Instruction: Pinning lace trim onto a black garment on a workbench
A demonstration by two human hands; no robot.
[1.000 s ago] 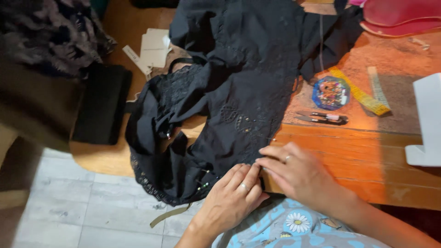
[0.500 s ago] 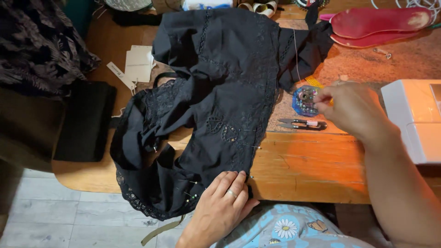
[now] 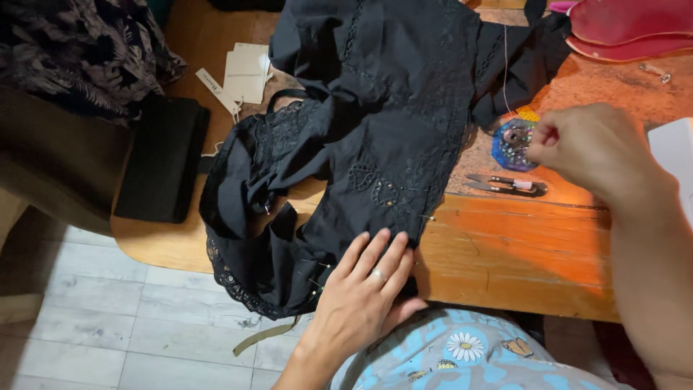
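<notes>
A black garment with lace trim (image 3: 375,123) lies spread over a wooden table (image 3: 520,245) and hangs off its near edge. My left hand (image 3: 364,289) rests flat on the garment's lower edge at the table's front, fingers apart, with a ring on one finger. My right hand (image 3: 588,148) hovers at the right over a round blue pin holder (image 3: 511,143), with thumb and fingertips pinched together at its rim. Whether a pin is between them cannot be made out. Several pins stick in the fabric near the hem.
Small thread snips (image 3: 505,184) lie just in front of the pin holder. A black pouch (image 3: 162,159) and white paper tags (image 3: 242,72) sit at the table's left. A red lid-like object (image 3: 628,29) is at the back right, a white machine edge (image 3: 675,155) at far right.
My right hand left the garment's edge, moved right and back to the pin holder, and now pinches at it. My left hand stayed pressed on the fabric.
</notes>
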